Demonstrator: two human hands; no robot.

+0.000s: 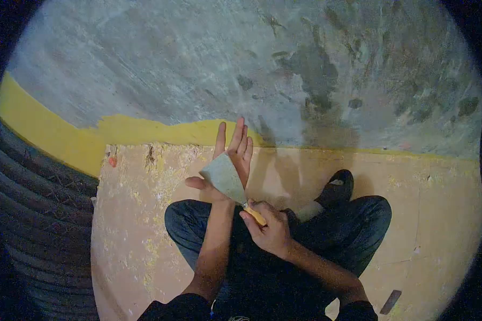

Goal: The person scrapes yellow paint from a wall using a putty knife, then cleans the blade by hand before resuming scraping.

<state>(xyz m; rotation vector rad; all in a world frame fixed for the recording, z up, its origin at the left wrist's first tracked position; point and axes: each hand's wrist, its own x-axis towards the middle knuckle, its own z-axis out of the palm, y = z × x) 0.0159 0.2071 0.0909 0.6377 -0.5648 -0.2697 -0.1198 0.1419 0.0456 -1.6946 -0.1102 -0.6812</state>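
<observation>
My right hand is closed around the yellow handle of a putty knife. Its wide, grey blade points up and to the left, overlapping the palm of my left hand. That left hand is open, palm up, with the thumb out to the side and the fingers stretched towards the yellow band. Part of the left palm is hidden behind the blade.
A beige board with chipped paint lies under my crossed legs. Beyond it are a yellow band and a stained grey surface. Dark ribbed material borders the left. A dark flat strip lies at lower right.
</observation>
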